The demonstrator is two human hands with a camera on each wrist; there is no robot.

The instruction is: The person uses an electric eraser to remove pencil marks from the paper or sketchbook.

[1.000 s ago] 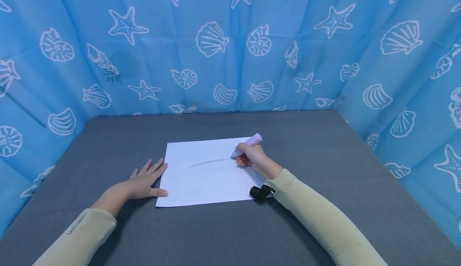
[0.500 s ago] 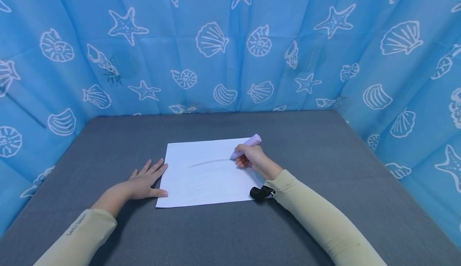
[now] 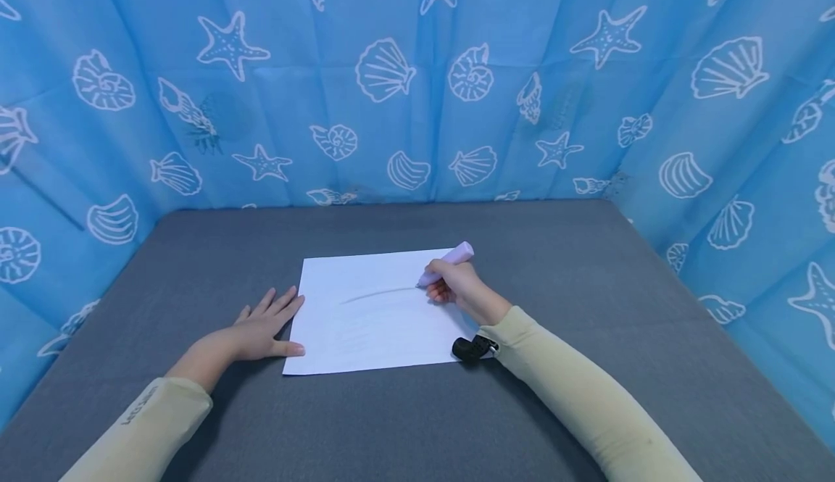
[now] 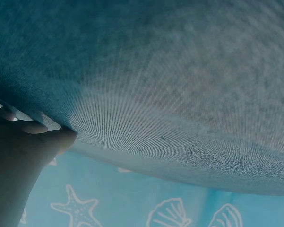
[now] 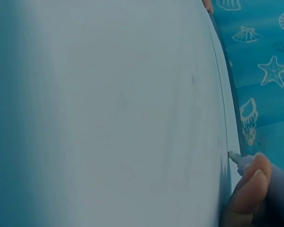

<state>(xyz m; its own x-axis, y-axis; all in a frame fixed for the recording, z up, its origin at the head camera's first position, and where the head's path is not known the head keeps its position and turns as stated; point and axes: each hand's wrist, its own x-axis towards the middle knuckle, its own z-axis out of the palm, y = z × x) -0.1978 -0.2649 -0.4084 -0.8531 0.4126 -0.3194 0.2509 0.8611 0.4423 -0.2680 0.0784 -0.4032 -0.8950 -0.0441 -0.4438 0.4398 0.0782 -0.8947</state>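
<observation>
My right hand (image 3: pixel 462 290) grips a thick light-purple marker (image 3: pixel 459 254), which leans up to the right. In the head view its tip rests on a white sheet of paper (image 3: pixel 385 337), at the right end of a thin, gently curved grey line (image 3: pixel 378 294). The right wrist view also has the marker (image 5: pixel 279 182), with fingertips (image 5: pixel 250 191) pinching it near its pale tip. Fingers spread, my left hand (image 3: pixel 264 333) lies flat at the paper's left edge, its fingertips and thumb touching the sheet. In the left wrist view, part of this hand (image 4: pixel 23 151) appears dark.
A dark grey cloth-covered table (image 3: pixel 365 424) lies under the paper. Blue curtains (image 3: pixel 417 141) printed with white shells and starfish enclose it at the back and sides. A small black device (image 3: pixel 471 349) sits at my right wrist, over the paper's lower right corner.
</observation>
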